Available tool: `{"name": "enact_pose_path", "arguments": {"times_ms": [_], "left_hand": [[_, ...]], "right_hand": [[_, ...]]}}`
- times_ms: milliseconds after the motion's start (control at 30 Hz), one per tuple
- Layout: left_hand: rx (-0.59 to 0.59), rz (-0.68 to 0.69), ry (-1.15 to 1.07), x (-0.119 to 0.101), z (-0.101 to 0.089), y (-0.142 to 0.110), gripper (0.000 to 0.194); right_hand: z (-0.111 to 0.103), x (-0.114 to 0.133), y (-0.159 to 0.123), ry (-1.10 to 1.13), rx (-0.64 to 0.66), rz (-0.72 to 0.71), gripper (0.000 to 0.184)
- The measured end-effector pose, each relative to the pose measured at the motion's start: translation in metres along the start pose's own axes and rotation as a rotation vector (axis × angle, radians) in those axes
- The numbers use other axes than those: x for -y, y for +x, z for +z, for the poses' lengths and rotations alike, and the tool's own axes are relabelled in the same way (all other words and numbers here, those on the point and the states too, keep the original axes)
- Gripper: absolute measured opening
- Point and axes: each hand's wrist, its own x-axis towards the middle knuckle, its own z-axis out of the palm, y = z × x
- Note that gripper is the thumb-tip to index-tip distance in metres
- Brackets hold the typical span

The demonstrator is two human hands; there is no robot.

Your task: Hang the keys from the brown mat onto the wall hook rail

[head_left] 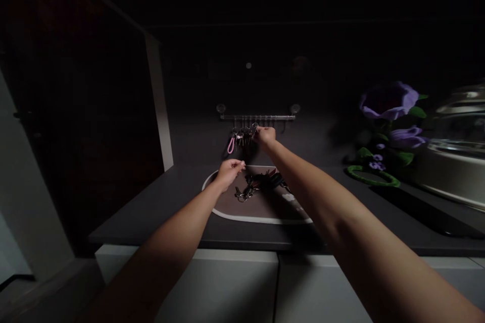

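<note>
My right hand (pixel 267 135) reaches up to a clear hook rail (pixel 257 117) on the dark back wall. Its fingers are closed on a metal key ring (pixel 255 126) just beneath the hooks. Several bunches of keys (pixel 242 135) hang left of it, one with a pink strap (pixel 231 145). Lower down, my left hand (pixel 229 171) hovers over the far left part of a brown mat (pixel 242 212) with a white border. Thumb and fingers are pinched together; whether anything small is between them is hidden. Loose keys (pixel 244 193) lie on the mat between my arms.
Purple felt-like flowers (pixel 390 103) stand at the right with a green ring base (pixel 373 177). Beside them are a flat black object (pixel 428 209) and a large shiny domed appliance (pixel 458 146). White cabinet fronts (pixel 223 282) lie below the dark counter (pixel 159 212).
</note>
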Motion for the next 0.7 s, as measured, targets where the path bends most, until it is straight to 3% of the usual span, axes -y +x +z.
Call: {"name": "enact_pose_path", "arguments": {"times_ms": [133,433,700], "left_hand": [[-0.006,0.0,0.004,0.0,0.0,0.0,0.032],[-0.006,-0.002,0.0,-0.005,0.001,-0.002,0.031],[-0.016,0.008,0.01,-0.002,0.0,-0.001,0.029]], "right_hand": [[0.003,0.004,-0.007,0.159,-0.094,0.144,0.007],[-0.005,0.004,-0.015,0.155,0.006,0.161,0.014],[-0.008,0.002,-0.015,0.061,-0.026,0.138,0.014]]}}
